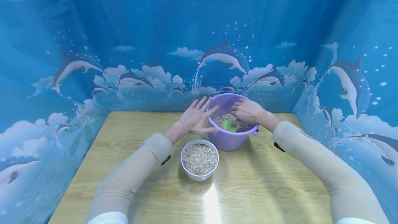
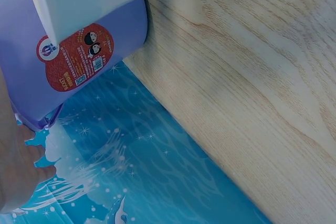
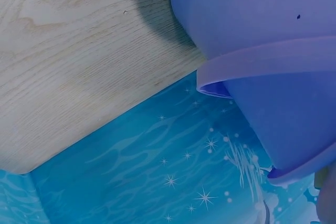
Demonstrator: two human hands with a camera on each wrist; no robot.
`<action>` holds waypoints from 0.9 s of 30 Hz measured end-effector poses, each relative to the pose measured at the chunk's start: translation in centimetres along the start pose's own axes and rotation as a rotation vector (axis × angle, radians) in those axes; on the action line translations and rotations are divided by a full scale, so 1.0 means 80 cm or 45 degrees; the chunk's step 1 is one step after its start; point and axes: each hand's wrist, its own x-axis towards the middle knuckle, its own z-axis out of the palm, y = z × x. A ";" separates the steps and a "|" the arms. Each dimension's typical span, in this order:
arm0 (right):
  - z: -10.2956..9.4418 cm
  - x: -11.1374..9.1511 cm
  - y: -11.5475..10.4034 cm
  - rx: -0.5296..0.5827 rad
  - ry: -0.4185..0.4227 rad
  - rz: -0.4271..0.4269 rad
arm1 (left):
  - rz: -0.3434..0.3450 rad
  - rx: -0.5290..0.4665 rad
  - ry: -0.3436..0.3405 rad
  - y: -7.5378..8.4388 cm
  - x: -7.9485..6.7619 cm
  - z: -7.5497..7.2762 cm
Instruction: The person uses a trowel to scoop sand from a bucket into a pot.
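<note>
A purple bucket (image 1: 228, 143) stands toward the back of the table, with small pale gravel (image 1: 221, 119) inside. My right hand (image 1: 248, 111) reaches over its right rim and grips a green scoop (image 1: 229, 126), whose handle is mostly hidden by the fingers. At the left rim, my left hand (image 1: 196, 117) lies with its fingers spread and straight, the thumb along the bucket's outer side. In front of the bucket is a white bowl (image 1: 197, 178) heaped with similar gravel (image 1: 199, 159). The left wrist view shows a red label (image 2: 79, 59) on the bucket.
A wooden table (image 1: 267, 182) carries both containers. Blue dolphin-print curtain (image 1: 174, 27) hangs behind it and along both sides, close to the table edges. The bucket's purple handle (image 3: 273, 56) hangs down against its side.
</note>
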 end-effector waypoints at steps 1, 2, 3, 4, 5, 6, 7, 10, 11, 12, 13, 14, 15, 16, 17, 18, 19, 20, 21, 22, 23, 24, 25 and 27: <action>-0.001 -0.001 0.000 0.005 0.006 0.002 | -0.001 0.000 0.000 0.000 0.000 0.000; -0.001 -0.001 0.000 0.009 0.014 0.004 | -0.002 0.002 0.003 0.000 0.000 0.000; -0.002 -0.001 0.000 0.012 0.019 0.005 | -0.004 0.004 0.003 0.000 0.000 0.000; -0.002 -0.002 0.000 0.012 0.021 0.008 | -0.005 0.004 0.004 0.000 0.000 0.000; -0.002 -0.002 0.000 0.006 0.022 0.012 | -0.006 0.005 0.005 0.000 0.000 0.000; -0.003 -0.003 0.000 0.002 0.021 0.017 | -0.006 0.004 0.004 0.000 0.000 0.000; -0.003 -0.003 0.001 0.001 0.019 0.024 | -0.006 0.004 0.004 0.000 0.000 0.000; -0.005 -0.004 0.002 0.004 0.006 0.042 | -0.002 0.007 0.005 0.001 -0.001 0.000; -0.006 -0.005 0.002 0.013 0.002 0.050 | 0.000 0.009 0.006 0.001 -0.001 -0.001; -0.007 -0.006 0.002 0.025 -0.002 0.058 | 0.001 0.012 0.007 0.001 -0.001 -0.001; -0.008 -0.006 0.002 0.039 -0.005 0.068 | 0.002 0.015 0.010 0.001 0.000 -0.001; -0.009 -0.007 0.003 0.051 -0.006 0.080 | 0.003 0.015 0.012 0.001 0.000 -0.001; -0.010 -0.008 0.003 0.061 -0.007 0.092 | 0.003 0.018 0.014 0.001 0.000 0.000; -0.010 -0.009 0.004 0.073 -0.007 0.106 | 0.002 0.020 0.015 0.001 0.000 0.000; -0.010 -0.010 0.004 0.079 -0.004 0.119 | 0.003 0.021 0.016 0.001 0.000 0.000; -0.010 -0.011 0.005 0.082 0.000 0.133 | 0.002 0.025 0.016 0.001 0.001 0.000; -0.010 -0.013 0.005 0.082 0.005 0.145 | 0.004 0.026 0.017 0.001 0.001 0.000; -0.010 -0.014 0.006 0.083 0.013 0.155 | 0.004 0.028 0.016 0.001 0.001 0.000; -0.010 -0.015 0.007 0.083 0.019 0.164 | 0.004 0.029 0.015 0.001 0.001 0.000; -0.010 -0.016 0.007 0.084 0.029 0.173 | 0.005 0.030 0.013 0.001 0.001 0.000; -0.010 -0.017 0.008 0.080 0.041 0.178 | 0.004 0.031 0.012 0.001 0.001 0.000; -0.010 -0.018 0.008 0.080 0.053 0.182 | 0.004 0.035 0.011 0.001 0.001 0.000; -0.010 -0.020 0.009 0.083 0.066 0.186 | 0.004 0.037 0.012 0.000 0.001 0.001; -0.010 -0.022 0.010 0.086 0.090 0.189 | 0.001 0.037 0.011 0.000 0.001 0.001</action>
